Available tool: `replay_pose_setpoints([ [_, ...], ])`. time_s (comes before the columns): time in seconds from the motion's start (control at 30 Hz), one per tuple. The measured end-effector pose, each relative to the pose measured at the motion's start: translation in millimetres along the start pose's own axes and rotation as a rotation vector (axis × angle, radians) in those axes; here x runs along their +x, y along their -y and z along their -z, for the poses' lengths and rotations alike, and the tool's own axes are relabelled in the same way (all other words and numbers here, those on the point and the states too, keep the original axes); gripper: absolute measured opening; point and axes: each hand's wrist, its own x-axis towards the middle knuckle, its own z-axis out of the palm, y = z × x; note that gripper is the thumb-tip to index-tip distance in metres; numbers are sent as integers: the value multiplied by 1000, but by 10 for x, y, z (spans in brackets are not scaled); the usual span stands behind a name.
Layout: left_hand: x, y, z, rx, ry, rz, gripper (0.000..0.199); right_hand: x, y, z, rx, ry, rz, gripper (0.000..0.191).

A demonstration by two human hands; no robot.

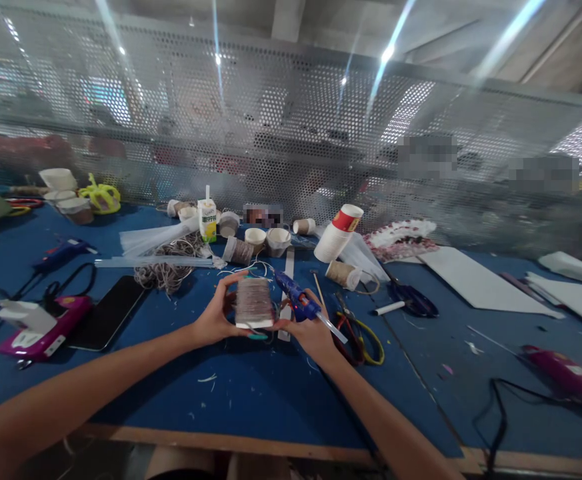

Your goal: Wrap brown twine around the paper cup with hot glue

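Near the middle of the blue table, my left hand (217, 312) is wrapped round the left side of a paper cup wound with grey-brown cord (253, 301). The cup's white rim faces down toward me. My right hand (311, 327) holds a blue glue gun (298, 295), with a clear glue stick (331, 327) sticking out toward the lower right. Its thumb reaches to the cup's right side. The nozzle points up and left, past the cup. A flat metal ruler (289, 267) lies behind the right hand.
Scissors (371, 343) lie right of my right hand. Behind stand several cups (278, 240), a drink carton (208, 220) and tangled cord (163, 270). A pink power strip (45, 333) and black phone (108, 313) are left. White boards (485, 280) and a pink glue gun (565, 377) lie right.
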Motion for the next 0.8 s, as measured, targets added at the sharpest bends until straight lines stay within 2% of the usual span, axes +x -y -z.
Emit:
replay_pose_setpoints([
  [0.17,-3,31,51,30,86,30,95,-5,22,36,-15,-19,-40,41],
  [0.37,28,98,117,142,112,-17,97,-30,57,96,3,-23,32,45],
  [0.6,12,43,80,157,128,-14,79,-55,19,102,-14,-21,79,44],
  [0.8,3,62,48,237,129,-73,75,-59,67,115,-77,-30,115,41],
])
